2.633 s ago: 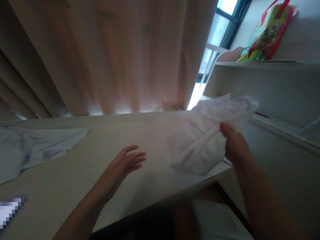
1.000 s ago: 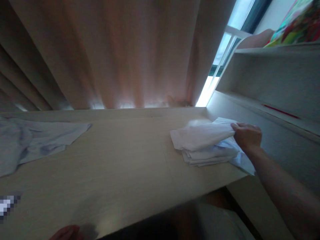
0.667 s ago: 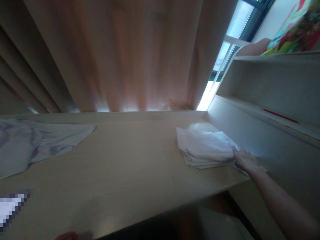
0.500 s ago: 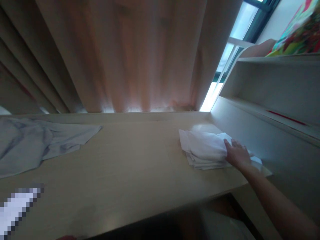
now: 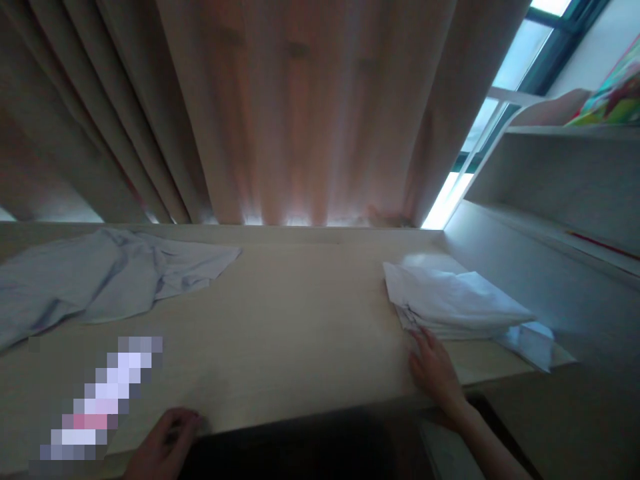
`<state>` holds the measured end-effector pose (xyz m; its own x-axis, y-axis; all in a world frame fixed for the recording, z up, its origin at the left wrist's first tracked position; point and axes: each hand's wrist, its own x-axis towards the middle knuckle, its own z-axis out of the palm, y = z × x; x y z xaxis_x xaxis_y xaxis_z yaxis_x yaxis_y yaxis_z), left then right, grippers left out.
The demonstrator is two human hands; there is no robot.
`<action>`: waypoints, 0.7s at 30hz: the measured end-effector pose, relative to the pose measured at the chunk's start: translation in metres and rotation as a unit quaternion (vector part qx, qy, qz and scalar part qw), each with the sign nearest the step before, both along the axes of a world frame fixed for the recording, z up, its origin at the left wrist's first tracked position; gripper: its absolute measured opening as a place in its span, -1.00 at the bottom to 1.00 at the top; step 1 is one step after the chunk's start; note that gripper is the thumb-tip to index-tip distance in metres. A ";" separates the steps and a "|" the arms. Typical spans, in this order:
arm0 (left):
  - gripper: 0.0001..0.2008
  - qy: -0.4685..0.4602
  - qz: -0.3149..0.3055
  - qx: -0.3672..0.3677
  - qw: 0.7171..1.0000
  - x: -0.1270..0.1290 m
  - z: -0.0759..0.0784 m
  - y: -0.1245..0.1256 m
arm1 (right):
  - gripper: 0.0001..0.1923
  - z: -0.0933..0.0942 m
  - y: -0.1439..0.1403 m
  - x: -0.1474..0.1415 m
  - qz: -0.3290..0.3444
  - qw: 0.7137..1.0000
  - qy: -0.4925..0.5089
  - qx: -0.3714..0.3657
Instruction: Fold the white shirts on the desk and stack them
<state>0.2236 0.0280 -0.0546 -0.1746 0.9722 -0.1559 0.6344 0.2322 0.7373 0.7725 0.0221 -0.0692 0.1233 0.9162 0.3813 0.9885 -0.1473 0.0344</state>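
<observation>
A stack of folded white cloths (image 5: 455, 303) lies at the right end of the light wooden desk (image 5: 300, 320), close to the shelf unit. My right hand (image 5: 433, 368) rests flat on the desk just in front of the stack, its fingertips at the stack's near edge, holding nothing. At the desk's front edge, low in view, my left hand (image 5: 167, 440) has its fingers curled over the edge. A crumpled light blue garment (image 5: 105, 280) is spread out on the left side of the desk.
Beige curtains (image 5: 280, 107) hang behind the desk. A white shelf unit (image 5: 555, 193) stands at the right, with a colourful bag (image 5: 613, 93) on top. A window (image 5: 505, 80) shows between curtain and shelf. A blurred patch (image 5: 100, 400) covers something at the front left.
My right hand laid the white cloth on the stack, let go and drew back to the desk in front of it. My left hand came to the desk edge. The view swung left.
</observation>
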 end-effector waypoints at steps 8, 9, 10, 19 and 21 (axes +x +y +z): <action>-0.60 0.344 -0.125 0.201 0.909 0.030 -0.034 0.067 | -0.68 -0.028 0.023 -0.060 -0.026 0.992 0.122 -0.003; -0.60 0.364 -0.114 0.198 0.903 0.033 -0.036 0.069 | -0.70 -0.027 0.024 -0.060 -0.028 0.992 0.127 0.003; -0.59 0.379 -0.106 0.194 0.899 0.035 -0.036 0.071 | -0.70 -0.025 0.025 -0.061 -0.028 0.991 0.129 0.008; -0.55 0.415 -0.107 0.171 0.887 0.044 -0.027 0.070 | -0.71 -0.022 0.025 -0.064 -0.028 0.993 0.108 0.025; -0.56 0.417 -0.104 0.169 0.887 0.045 -0.025 0.070 | -0.71 -0.023 0.026 -0.064 -0.025 0.993 0.109 0.027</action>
<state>0.2689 0.0981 -0.0793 0.0969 0.9636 0.2493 0.9951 -0.0992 -0.0036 0.7088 0.0478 -0.0923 0.2533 0.8854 0.3898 0.9629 -0.1922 -0.1892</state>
